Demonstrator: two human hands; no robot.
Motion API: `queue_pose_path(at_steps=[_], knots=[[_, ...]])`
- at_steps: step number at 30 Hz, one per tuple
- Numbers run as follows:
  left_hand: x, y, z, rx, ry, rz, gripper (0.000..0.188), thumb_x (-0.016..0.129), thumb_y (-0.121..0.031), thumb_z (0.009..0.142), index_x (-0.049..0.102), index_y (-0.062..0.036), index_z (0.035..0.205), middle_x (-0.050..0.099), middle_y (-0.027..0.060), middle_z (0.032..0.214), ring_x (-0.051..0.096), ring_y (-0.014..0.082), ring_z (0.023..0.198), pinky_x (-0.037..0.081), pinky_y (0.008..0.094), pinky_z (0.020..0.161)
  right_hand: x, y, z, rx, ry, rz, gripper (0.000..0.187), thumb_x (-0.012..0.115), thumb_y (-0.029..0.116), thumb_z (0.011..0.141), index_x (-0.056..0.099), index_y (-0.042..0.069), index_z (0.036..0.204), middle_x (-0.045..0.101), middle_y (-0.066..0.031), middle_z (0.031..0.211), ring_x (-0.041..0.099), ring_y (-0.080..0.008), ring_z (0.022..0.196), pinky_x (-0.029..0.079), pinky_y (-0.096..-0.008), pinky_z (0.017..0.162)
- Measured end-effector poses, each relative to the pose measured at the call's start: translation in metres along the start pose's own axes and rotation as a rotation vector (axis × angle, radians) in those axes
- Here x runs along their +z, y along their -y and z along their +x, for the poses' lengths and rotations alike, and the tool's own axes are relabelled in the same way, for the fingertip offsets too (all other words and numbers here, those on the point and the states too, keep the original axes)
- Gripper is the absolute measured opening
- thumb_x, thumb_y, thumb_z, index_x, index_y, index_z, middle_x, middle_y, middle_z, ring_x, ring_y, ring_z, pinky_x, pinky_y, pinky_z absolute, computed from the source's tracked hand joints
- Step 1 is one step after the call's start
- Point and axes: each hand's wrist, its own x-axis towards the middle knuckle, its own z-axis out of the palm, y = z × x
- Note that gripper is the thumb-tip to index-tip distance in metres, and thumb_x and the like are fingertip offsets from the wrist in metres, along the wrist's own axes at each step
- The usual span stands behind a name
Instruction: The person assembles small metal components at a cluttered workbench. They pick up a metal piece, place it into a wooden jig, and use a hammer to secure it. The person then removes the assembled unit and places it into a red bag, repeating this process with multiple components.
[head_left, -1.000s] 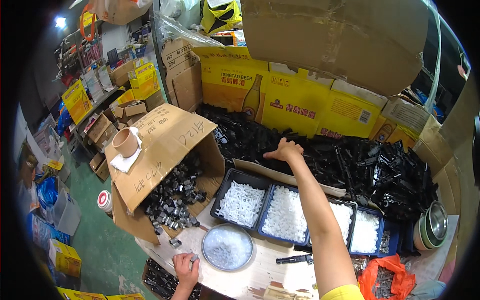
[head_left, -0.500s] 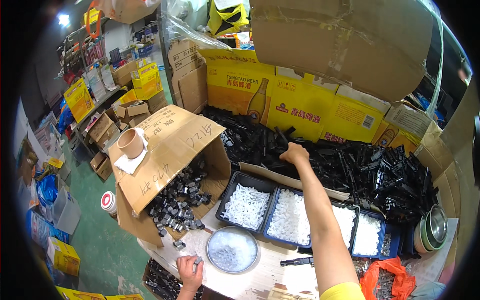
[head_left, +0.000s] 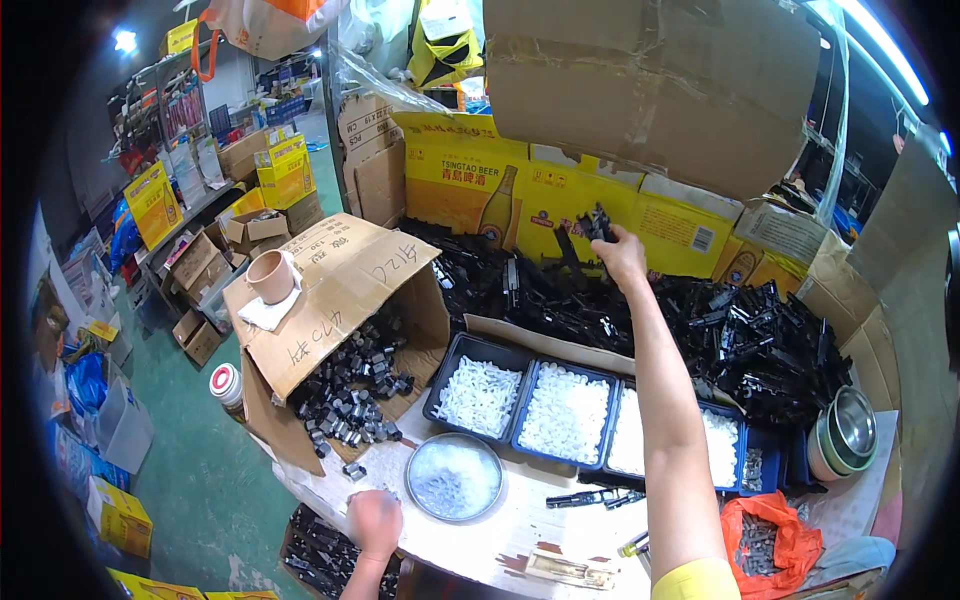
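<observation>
My right hand [head_left: 622, 256] is raised above a heap of long black parts [head_left: 560, 305] at the back of the table. Its fingers are closed on black parts [head_left: 597, 222], which stick up to the left of the hand. At the table's near edge is my left hand [head_left: 375, 522], smeared by motion, so what its fingers hold cannot be made out. Just beyond it lies a small dark metallic piece [head_left: 354, 470], apart from the pile of similar pieces [head_left: 355, 400] in the tipped carton [head_left: 350, 290]. A round dish [head_left: 455, 510] with whitish contents stands right of that hand.
Blue trays [head_left: 513, 440] of small white parts line the table's middle. Black assemblies [head_left: 590, 498] lie in front, near a pale wooden block [head_left: 570, 569]. An orange bag [head_left: 800, 545] and stacked bowls [head_left: 853, 425] stand right. A brown cup [head_left: 271, 278] sits on the carton.
My right hand has risen from the black heap with black parts in its grip. My left hand, which held a small grey piece, has shifted slightly and blurred. The whole view has shifted a little.
</observation>
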Motion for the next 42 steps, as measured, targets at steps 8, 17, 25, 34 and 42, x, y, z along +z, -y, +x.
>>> queue_pose_path(at_steps=[8,17,25,34,42], knots=[[-0.001,-0.001,0.001,0.035,-0.007,-0.001,0.026,0.068,-0.006,0.066,0.057,-0.0018,0.089,0.052,0.0123,0.085,0.048,0.0306,0.084,0.038,0.0414,0.077,-0.074,0.012,-0.071,-0.311,-0.009,-0.246,0.052,0.064,0.028,0.065,0.058,0.013,0.115,0.059,-0.0135,0.101,0.059,-0.0318,0.09,0.047,-0.0399,0.081],[0.004,0.003,-0.001,0.035,0.001,-0.038,0.025,0.068,-0.005,0.067,0.057,-0.0015,0.089,0.051,0.0128,0.085,0.048,0.0306,0.084,0.038,0.0406,0.078,-0.093,-0.036,-0.208,-0.568,-0.24,-0.283,0.051,0.069,0.014,0.059,0.056,0.012,0.108,0.054,-0.0177,0.109,0.059,-0.0347,0.083,0.05,-0.0413,0.068],[0.005,0.001,0.001,0.051,-0.032,-0.046,0.022,0.067,-0.005,0.068,0.056,-0.0014,0.087,0.052,0.0126,0.084,0.048,0.0306,0.083,0.038,0.0402,0.077,-0.088,-0.054,-0.228,-0.767,-0.232,-0.377,0.054,0.069,0.015,0.059,0.054,0.013,0.111,0.051,-0.0161,0.11,0.055,-0.0286,0.084,0.043,-0.0362,0.064],[0.006,0.008,-0.002,0.029,0.003,-0.029,0.022,0.066,-0.006,0.071,0.056,-0.0018,0.09,0.053,0.0117,0.088,0.048,0.0298,0.086,0.039,0.0386,0.078,-0.119,-0.019,-0.29,-0.846,-0.181,-0.281,0.055,0.066,0.011,0.053,0.056,0.011,0.108,0.052,-0.0157,0.108,0.055,-0.0246,0.074,0.043,-0.034,0.059],[0.002,-0.008,0.0,0.007,-0.092,-0.126,0.028,0.067,-0.002,0.071,0.057,-0.001,0.097,0.051,0.01,0.09,0.049,0.0263,0.092,0.04,0.0349,0.081,-0.134,-0.031,-0.365,-0.742,-0.015,-0.202,0.056,0.068,0.013,0.051,0.058,0.01,0.105,0.053,-0.0166,0.108,0.055,-0.0246,0.074,0.042,-0.0337,0.06]])
